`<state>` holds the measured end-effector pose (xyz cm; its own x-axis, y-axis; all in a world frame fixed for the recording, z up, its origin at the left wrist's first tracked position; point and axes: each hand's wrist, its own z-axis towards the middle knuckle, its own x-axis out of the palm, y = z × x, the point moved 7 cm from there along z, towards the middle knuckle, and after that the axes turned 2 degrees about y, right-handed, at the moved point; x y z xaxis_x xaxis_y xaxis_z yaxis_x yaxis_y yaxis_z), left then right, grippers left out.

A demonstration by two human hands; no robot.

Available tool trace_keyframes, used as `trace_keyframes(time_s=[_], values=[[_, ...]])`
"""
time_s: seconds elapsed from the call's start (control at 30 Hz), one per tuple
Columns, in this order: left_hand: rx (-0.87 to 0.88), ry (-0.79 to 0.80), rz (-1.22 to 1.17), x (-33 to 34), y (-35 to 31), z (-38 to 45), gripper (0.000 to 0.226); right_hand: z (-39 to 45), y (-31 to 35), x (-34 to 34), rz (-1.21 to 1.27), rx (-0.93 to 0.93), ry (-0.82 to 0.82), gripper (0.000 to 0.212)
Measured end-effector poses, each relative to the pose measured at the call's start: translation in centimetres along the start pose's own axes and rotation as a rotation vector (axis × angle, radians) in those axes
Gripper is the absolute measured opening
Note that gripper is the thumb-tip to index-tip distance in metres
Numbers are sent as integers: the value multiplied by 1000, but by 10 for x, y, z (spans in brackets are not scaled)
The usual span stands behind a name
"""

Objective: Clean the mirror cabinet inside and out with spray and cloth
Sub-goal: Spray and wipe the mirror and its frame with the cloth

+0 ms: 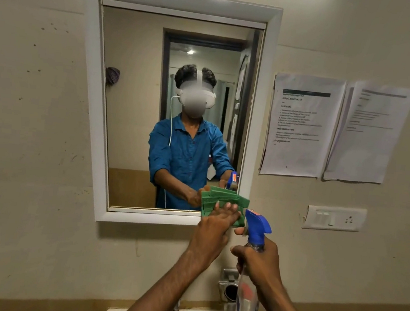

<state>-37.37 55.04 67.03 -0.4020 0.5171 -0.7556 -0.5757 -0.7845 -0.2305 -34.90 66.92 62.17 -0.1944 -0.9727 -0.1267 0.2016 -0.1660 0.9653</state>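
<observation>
We see a white-framed mirror cabinet on the wall, its door closed. A folded green cloth lies flat against the cabinet's lower right corner. Just right of that corner, a clear spray bottle with a blue trigger head stands upright.

Person seen direct and in reflection. Both forearms bare to past the elbow in the direct view; left hand and right hand ungloved, no rings, watch or bands visible. Reflection showed a blue button-front shirt with open collar, dark buttons, sleeves rolled up to about the elbow. White head-mounted headset worn over the eyes, white strap running over the top of dark hair. Thin white cable dropped from the headset's side down along the shirt
</observation>
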Motion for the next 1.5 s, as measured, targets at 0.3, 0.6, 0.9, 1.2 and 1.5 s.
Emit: trace_keyframes(time_s=[0.3,0.6,0.9,1.2,1.5], values=[[-154,56,-163,-32,0,11,40,-3,37,-4,74,-88,-14,12],[-189,-497,-175,-237,-16,91,27,22,149,12,162,-172,161,19],[250,-381,266,-294,-30,173,63,73,259,36,224,-230,231,25],[263,-382,144,-287,-14,184,66,93,271,51,172,-192,213,26],[263,-328,112,-276,-15,173,60,96,270,49,113,-235,161,27]])
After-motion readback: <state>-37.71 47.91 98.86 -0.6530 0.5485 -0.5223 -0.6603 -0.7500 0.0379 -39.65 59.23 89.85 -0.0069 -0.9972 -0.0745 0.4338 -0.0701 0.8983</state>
